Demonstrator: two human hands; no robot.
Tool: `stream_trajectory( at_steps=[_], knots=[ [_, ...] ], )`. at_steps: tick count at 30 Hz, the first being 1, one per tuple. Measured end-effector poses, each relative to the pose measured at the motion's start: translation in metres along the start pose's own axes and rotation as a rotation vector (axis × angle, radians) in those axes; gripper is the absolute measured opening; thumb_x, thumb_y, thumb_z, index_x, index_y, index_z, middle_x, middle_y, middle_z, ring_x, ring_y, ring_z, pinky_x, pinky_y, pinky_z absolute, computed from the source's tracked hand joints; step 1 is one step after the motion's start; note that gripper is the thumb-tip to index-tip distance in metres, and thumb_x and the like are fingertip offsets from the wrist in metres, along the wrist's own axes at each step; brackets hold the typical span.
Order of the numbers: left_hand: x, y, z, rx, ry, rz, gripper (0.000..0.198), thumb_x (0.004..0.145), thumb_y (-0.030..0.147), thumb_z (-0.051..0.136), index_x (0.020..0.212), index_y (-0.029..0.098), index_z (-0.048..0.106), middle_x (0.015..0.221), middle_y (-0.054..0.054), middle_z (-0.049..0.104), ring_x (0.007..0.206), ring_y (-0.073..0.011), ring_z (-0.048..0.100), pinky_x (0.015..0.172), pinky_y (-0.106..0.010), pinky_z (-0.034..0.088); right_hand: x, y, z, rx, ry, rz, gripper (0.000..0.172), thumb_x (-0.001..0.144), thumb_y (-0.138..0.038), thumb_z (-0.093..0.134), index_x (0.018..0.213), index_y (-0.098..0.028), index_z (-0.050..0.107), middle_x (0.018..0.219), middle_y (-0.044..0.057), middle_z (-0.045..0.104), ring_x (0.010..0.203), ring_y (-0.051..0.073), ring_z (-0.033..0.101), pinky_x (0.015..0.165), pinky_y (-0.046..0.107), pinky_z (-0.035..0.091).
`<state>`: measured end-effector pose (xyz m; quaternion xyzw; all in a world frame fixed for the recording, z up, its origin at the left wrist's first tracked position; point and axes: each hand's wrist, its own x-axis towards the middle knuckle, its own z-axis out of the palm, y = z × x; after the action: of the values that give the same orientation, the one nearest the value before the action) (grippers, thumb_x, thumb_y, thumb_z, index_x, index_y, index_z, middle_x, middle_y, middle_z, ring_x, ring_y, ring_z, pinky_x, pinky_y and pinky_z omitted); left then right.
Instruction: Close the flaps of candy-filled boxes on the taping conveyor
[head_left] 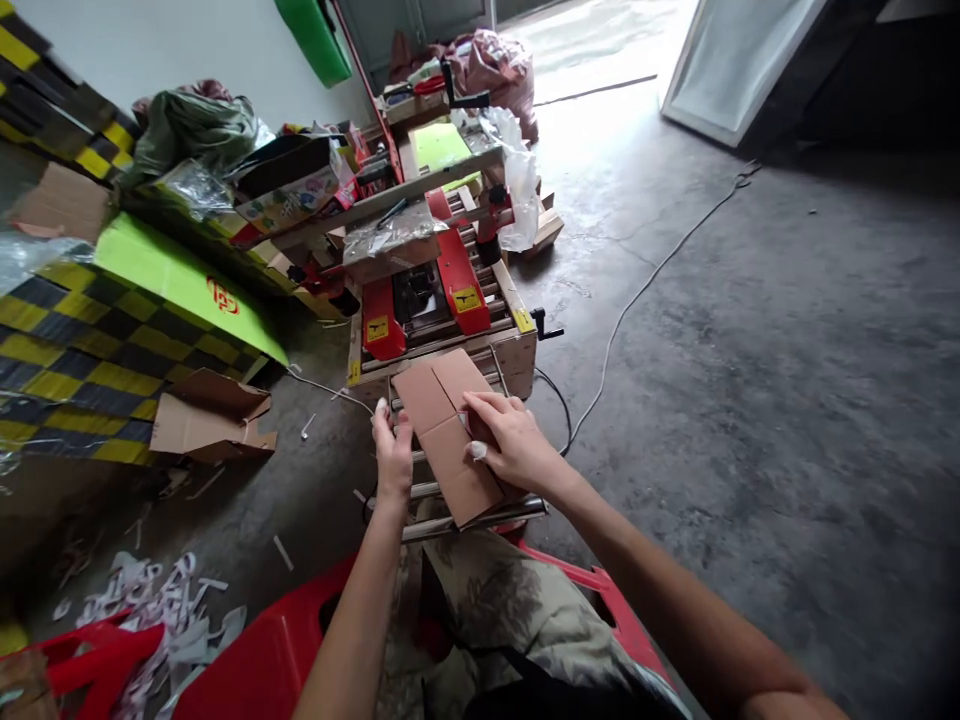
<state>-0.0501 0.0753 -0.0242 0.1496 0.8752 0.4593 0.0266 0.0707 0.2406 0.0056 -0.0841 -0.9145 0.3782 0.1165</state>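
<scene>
A small brown cardboard box (442, 425) with its top flaps closed rests on the metal rollers at the near end of a carton-sealing machine (442, 300). My left hand (392, 455) grips the box's left side, fingers curled against it. My right hand (506, 440) lies flat on top of the box, fingers pressing the flaps down. The machine has red guides and yellow warning labels, and its rollers lead away from me.
Flat yellow-and-black checkered and green cartons (112, 320) are piled at the left, with a folded brown box (214, 415) on the floor. A white cable (660, 265) crosses the bare concrete at the right. Paper scraps (150, 600) lie near my red stool (262, 655).
</scene>
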Motion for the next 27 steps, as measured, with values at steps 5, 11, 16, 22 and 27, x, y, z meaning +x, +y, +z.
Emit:
stream_trajectory(
  at_steps=[5, 11, 16, 22, 27],
  knots=[
    [0.004, 0.046, 0.007, 0.145, -0.096, 0.054, 0.107, 0.063, 0.05, 0.073, 0.145, 0.014, 0.014, 0.146, -0.019, 0.026, 0.136, -0.0301, 0.027, 0.112, -0.043, 0.024, -0.002, 0.011, 0.001, 0.088, 0.056, 0.069, 0.081, 0.073, -0.034, 0.061, 0.143, -0.015, 0.026, 0.148, 0.016, 0.026, 0.136, 0.032, 0.021, 0.107, 0.055, 0.025],
    [0.003, 0.054, 0.014, 0.118, -0.116, -0.036, 0.113, 0.061, 0.041, 0.076, 0.145, 0.01, 0.006, 0.143, -0.023, 0.028, 0.132, -0.0311, 0.033, 0.109, -0.041, 0.03, 0.007, 0.014, -0.012, 0.411, 0.092, 0.072, 0.066, 0.07, -0.021, 0.049, 0.134, -0.014, 0.038, 0.133, 0.013, 0.047, 0.124, 0.025, 0.043, 0.106, 0.043, 0.035],
    [0.0, 0.066, 0.019, 0.275, -0.032, 0.01, 0.11, 0.06, 0.051, 0.074, 0.143, 0.013, 0.011, 0.147, -0.023, 0.02, 0.138, -0.0354, 0.02, 0.111, -0.047, 0.023, 0.008, 0.022, -0.015, 0.44, 0.051, 0.062, 0.057, 0.078, -0.029, 0.048, 0.134, -0.021, 0.042, 0.138, 0.009, 0.043, 0.128, 0.024, 0.038, 0.109, 0.044, 0.03],
    [0.004, 0.072, 0.022, 0.474, -0.113, 0.089, 0.089, 0.066, 0.04, 0.069, 0.14, 0.011, 0.028, 0.153, -0.021, 0.003, 0.138, -0.0404, 0.018, 0.111, -0.05, 0.023, -0.004, 0.02, 0.0, 0.184, 0.013, -0.002, 0.058, 0.085, -0.04, 0.052, 0.138, -0.021, 0.041, 0.149, 0.013, 0.024, 0.136, 0.029, 0.024, 0.111, 0.048, 0.026],
    [0.013, 0.042, 0.002, 0.204, -0.174, 0.107, 0.094, 0.066, 0.041, 0.069, 0.143, 0.012, 0.023, 0.155, -0.016, 0.001, 0.142, -0.0282, 0.009, 0.115, -0.038, 0.017, -0.009, 0.004, 0.017, 0.121, -0.001, 0.013, 0.05, 0.092, -0.034, 0.042, 0.141, -0.028, 0.035, 0.154, 0.007, 0.011, 0.136, 0.028, 0.027, 0.109, 0.046, 0.032]
  ],
)
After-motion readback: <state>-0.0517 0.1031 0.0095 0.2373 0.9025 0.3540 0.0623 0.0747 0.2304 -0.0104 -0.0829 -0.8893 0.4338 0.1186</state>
